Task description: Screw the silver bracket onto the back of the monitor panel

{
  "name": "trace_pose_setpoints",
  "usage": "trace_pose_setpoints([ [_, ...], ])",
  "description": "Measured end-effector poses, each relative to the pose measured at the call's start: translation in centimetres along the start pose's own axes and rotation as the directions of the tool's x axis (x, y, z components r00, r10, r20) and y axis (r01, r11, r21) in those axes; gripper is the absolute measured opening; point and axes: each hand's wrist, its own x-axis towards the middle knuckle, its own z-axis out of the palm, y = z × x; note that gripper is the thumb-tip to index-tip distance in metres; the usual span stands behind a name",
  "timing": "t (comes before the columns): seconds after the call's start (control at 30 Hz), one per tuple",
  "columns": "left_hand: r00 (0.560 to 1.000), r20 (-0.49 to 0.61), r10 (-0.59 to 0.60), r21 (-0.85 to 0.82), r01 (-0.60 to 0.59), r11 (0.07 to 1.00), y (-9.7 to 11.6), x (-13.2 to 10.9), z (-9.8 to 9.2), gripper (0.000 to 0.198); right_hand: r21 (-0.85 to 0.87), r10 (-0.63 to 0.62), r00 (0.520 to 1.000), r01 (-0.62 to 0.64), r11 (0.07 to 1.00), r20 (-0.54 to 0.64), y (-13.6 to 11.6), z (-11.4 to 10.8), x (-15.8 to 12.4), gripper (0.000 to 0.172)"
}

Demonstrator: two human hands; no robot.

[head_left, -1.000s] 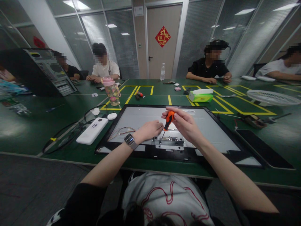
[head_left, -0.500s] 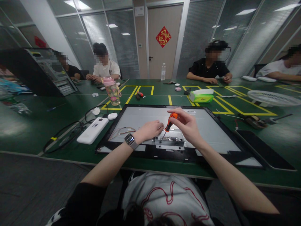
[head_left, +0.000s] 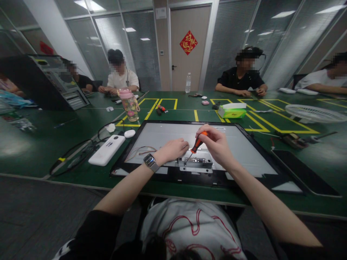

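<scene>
We hold the orange-and-black-handled screwdriver in our right hand, fingers closed around the handle, its thin metal shaft slanting down to the left part of the silver metal bracket. The bracket sits at the near middle of the large grey, black-framed panel, flat on the green counter. Our left hand is beside the bracket's far left corner, fingers curled; we cannot tell whether they grip anything.

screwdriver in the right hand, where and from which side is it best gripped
Likely by its thick handle, from above and the right, where the right hand holds it: the handle leans up that way; its thin shaft slants down to the metal bracket.
</scene>
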Motion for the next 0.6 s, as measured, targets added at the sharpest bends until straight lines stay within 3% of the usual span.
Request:
trace_pose_setpoints([
  [0.17, 0.999, -0.015, -0.045, -0.044, 0.044, 0.998, 0.05, 0.07, 0.13, 0.032, 0.212, 0.172, 0.981, -0.188, 0.959, 0.091, -0.38, 0.26, -0.01, 0.026],
  [0.37, 1.0, -0.022, -0.006, -0.028, 0.005, 1.0, -0.19, 0.09, 0.29, 0.031, 0.246, 0.157, 0.982, -0.178, 0.953, 0.104, -0.39, 0.21, -0.01, 0.018],
  [0.6, 0.999, -0.033, -0.031, -0.075, 0.028, 0.997, -0.03, 0.02, 0.24, 0.031, 0.279, 0.183, 0.964, -0.233, 0.932, 0.192, -0.63, 0.25, -0.03, 0.023],
])
